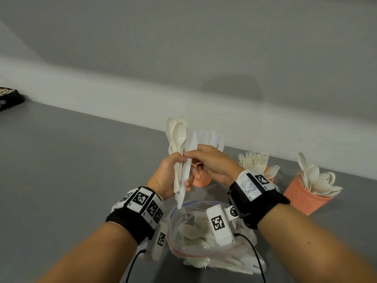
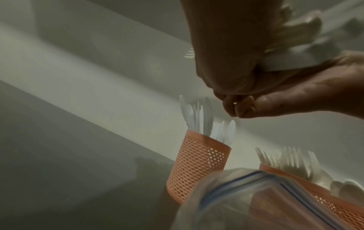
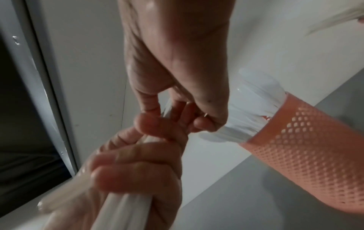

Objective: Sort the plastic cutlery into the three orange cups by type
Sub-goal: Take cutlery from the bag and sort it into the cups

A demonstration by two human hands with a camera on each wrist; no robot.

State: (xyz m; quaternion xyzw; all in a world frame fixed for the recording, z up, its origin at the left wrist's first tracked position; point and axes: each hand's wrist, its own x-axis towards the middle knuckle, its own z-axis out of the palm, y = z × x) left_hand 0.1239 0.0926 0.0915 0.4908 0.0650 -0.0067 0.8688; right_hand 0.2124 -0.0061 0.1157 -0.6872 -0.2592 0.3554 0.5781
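My three cups [image 1: 304, 198] are orange with a mesh pattern, the cutlery [image 1: 179, 135] is cream-white, my wristbands [image 1: 263, 205] are black.

No readable text shows anywhere; only black-and-white square code markers sit on the wrist bands [image 1: 142, 203].

Bare forearms, no sleeves. Left wristband [image 1: 134, 217]: black strap, white blocks [image 1: 142, 201] printed with black square codes. Right wristband [image 1: 259, 203]: same build. White coded box [image 1: 219, 223] beneath; thin black cable [image 1: 255, 254] trailing from each.
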